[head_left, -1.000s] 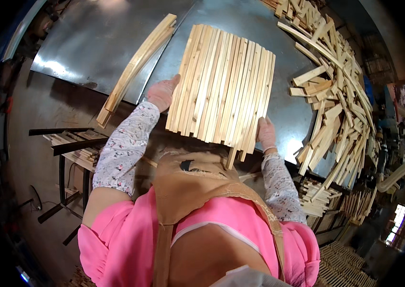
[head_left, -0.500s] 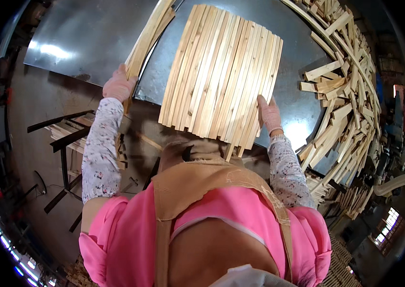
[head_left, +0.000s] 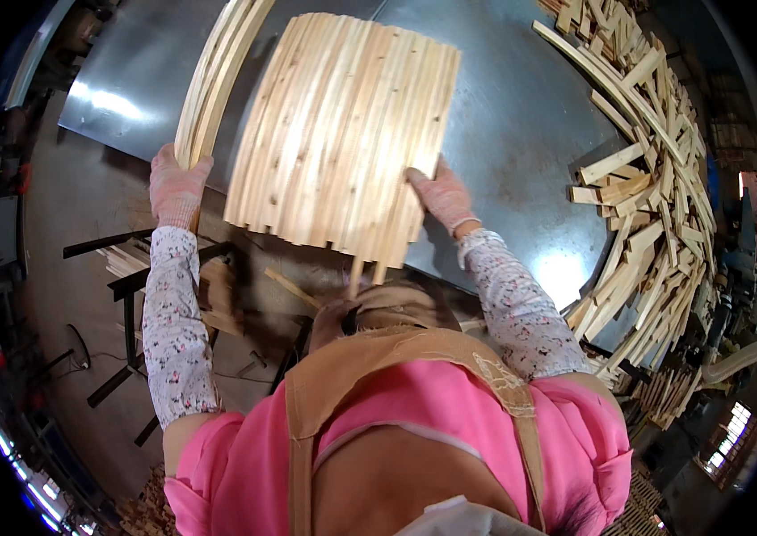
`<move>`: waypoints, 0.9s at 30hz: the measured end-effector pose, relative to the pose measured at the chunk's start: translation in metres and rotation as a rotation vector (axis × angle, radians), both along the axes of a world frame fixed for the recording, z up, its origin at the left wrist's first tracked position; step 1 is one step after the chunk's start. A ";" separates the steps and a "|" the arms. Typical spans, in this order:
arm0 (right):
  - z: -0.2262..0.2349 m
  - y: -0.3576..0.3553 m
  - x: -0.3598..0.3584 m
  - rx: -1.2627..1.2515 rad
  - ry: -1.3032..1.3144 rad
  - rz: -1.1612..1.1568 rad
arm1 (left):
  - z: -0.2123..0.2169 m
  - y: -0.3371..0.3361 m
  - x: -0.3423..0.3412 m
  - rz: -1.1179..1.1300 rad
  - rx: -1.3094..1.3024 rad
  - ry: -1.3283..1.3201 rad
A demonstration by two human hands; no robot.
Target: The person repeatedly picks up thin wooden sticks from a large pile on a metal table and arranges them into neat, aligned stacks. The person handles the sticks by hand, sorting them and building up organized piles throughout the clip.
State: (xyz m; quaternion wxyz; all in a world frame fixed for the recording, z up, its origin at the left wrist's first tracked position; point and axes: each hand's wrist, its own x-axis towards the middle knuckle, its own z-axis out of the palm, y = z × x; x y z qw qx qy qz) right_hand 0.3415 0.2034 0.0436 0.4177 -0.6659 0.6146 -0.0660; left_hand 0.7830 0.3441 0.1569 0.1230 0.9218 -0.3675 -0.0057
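Note:
My left hand [head_left: 177, 186], in a pinkish work glove, is closed around the near end of a few long, slightly bowed wooden strips [head_left: 218, 85]. They stand out to the left of a broad side-by-side row of pale wooden strips [head_left: 334, 134] on the metal table. At the row's right edge is my right hand [head_left: 444, 196], also gloved. Its thumb lies over the top of the edge strips and its fingers press along their side, partly hidden. Two strips [head_left: 370, 270] stick out past the row's near end.
A large jumbled heap of wooden strips [head_left: 647, 214] covers the right side of the metal table [head_left: 521, 116]. Below the table's left edge stands a dark metal frame [head_left: 128, 286] with wood pieces on it. A pale flexible hose [head_left: 745, 355] is at the far right.
The row has slid left across the table with my right hand at its edge. My left hand has also shifted left, with its long strips now closer together.

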 end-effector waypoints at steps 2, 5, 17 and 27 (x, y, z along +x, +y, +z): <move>0.005 -0.004 0.046 0.052 -0.085 0.061 | 0.023 -0.004 -0.008 -0.017 0.066 0.042; 0.028 -0.006 0.114 0.098 -0.176 0.095 | 0.044 -0.027 -0.031 -0.057 0.197 0.171; -0.005 -0.053 0.256 0.109 -0.320 0.484 | -0.082 -0.053 0.030 -0.186 0.259 0.015; 0.044 -0.312 -0.217 -0.530 0.364 0.050 | -0.058 -0.040 -0.098 -0.229 0.087 -0.051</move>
